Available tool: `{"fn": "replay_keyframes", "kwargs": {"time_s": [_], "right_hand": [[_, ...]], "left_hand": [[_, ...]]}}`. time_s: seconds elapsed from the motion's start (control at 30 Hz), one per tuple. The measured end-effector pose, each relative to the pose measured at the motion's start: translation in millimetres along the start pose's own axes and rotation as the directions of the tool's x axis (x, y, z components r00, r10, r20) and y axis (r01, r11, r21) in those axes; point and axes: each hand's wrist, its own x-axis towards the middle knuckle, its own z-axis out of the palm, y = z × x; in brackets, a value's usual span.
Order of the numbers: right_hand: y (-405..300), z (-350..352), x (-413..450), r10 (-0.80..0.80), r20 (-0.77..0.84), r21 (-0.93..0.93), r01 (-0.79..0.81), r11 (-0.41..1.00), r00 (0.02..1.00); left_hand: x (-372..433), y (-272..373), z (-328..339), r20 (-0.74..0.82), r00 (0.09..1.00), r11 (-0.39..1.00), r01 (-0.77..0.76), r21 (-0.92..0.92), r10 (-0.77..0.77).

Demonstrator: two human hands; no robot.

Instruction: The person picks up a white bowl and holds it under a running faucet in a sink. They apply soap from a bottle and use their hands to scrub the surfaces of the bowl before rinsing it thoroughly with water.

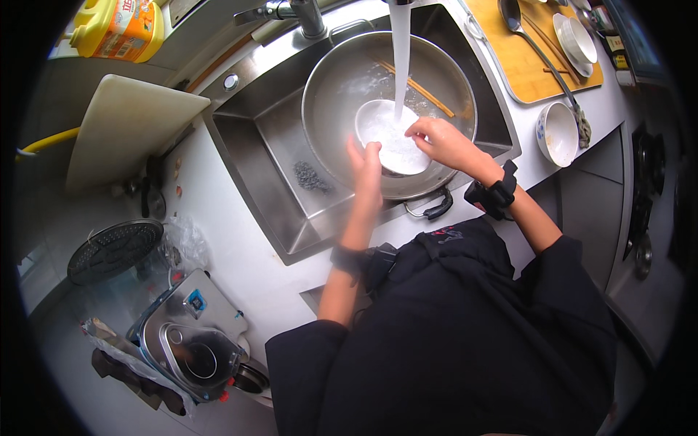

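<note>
A white bowl is under the running water of the faucet, inside a large round metal pan that rests in the sink. My left hand grips the bowl's near left side. At its right rim is my right hand, fingers bent and fingertips at the water inside; whether it pinches the rim or anything else, I cannot tell. Wooden chopsticks lie in the pan beyond the bowl. The pan's black-wrapped handle points towards me.
A steel-wool scrubber lies in the stainless sink. Right of it, a bowl stands on the counter near a ladle and a bamboo board. A white cutting board leans at the left; a yellow jug stands behind.
</note>
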Motion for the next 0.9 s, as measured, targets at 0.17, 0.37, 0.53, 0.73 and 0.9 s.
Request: {"fn": "replay_keyframes", "kwargs": {"time_s": [0.17, 0.37, 0.53, 0.73, 0.9], "right_hand": [[24, 4, 11, 0.113, 0.280, 0.021, -0.124, 0.992, 0.953], [41, 13, 27, 0.147, 0.279, 0.459, -0.267, 0.847, 0.949], [33, 10, 37, 0.170, 0.302, 0.546, -0.316, 0.776, 0.938], [20, 8, 46, 0.117, 0.279, 0.547, -0.258, 0.796, 0.953], [8, 4, 38, 0.065, 0.125, 0.301, -0.101, 0.948, 0.990]], "left_hand": [[-7, 4, 5, -0.008, 0.998, 0.993, -0.056, 0.101, 0.057], [-4, -2, 0, 0.037, 0.984, 0.980, -0.179, 0.089, 0.177], [-7, 3, 2, 0.039, 0.983, 0.979, -0.182, 0.095, 0.179], [-5, -2, 0, 0.064, 0.978, 0.970, -0.206, 0.132, 0.199], [-3, -3, 2, 0.025, 0.995, 0.991, -0.103, 0.088, 0.102]]}}
